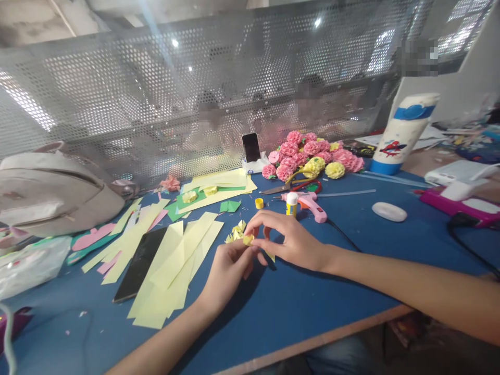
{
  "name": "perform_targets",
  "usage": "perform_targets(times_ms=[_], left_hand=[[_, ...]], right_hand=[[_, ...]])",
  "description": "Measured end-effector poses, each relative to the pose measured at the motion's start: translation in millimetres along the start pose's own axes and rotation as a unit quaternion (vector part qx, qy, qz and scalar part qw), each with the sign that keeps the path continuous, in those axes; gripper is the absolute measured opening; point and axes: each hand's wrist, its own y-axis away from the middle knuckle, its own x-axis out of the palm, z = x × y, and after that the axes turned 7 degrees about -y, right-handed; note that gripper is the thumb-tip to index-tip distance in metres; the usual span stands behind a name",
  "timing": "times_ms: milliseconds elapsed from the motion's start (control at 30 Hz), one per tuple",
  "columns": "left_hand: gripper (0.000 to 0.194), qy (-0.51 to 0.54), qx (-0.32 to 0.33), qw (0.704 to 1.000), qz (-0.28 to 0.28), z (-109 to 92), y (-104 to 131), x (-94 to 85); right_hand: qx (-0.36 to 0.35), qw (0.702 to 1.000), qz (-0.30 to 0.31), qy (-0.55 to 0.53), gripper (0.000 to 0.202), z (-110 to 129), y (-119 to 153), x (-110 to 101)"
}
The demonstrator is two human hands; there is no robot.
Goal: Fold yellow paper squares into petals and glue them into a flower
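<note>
My left hand (233, 268) and my right hand (283, 239) meet over the middle of the blue table. Between their fingertips they pinch a small yellow paper piece (248, 239), its exact shape partly hidden by the fingers. Just behind it lies a cluster of folded yellow paper pieces (235, 233). An open glue stick (291, 203) stands upright behind my right hand, and its yellow cap (259, 203) sits apart to the left. Pale yellow paper strips (177, 265) lie loosely stacked to the left of my left hand.
Pink and yellow paper flowers (300, 156) are heaped at the back, near scissors (287, 186) and a pink glue gun (312, 204). A dark phone (141, 264) lies left. A bottle (404, 133) stands right, beyond a white oval object (389, 211). A bag (58, 187) rests far left.
</note>
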Motion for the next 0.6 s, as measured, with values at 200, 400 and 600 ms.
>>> perform_targets(times_ms=[200, 400, 600], left_hand=[[0.044, 0.021, 0.002, 1.000, 0.001, -0.5, 0.2, -0.2], [0.048, 0.042, 0.007, 0.999, 0.018, -5.4, 2.2, 0.9], [0.054, 0.066, -0.001, 0.998, 0.023, -7.5, 2.9, 1.2]], right_hand=[[0.002, 1.000, -0.025, -0.008, 0.006, -5.5, -1.6, -0.7], [0.008, 1.000, -0.020, 0.002, 0.004, -6.7, -2.1, -1.5], [0.011, 1.000, -0.014, 0.020, 0.003, -3.4, -2.0, -1.8]])
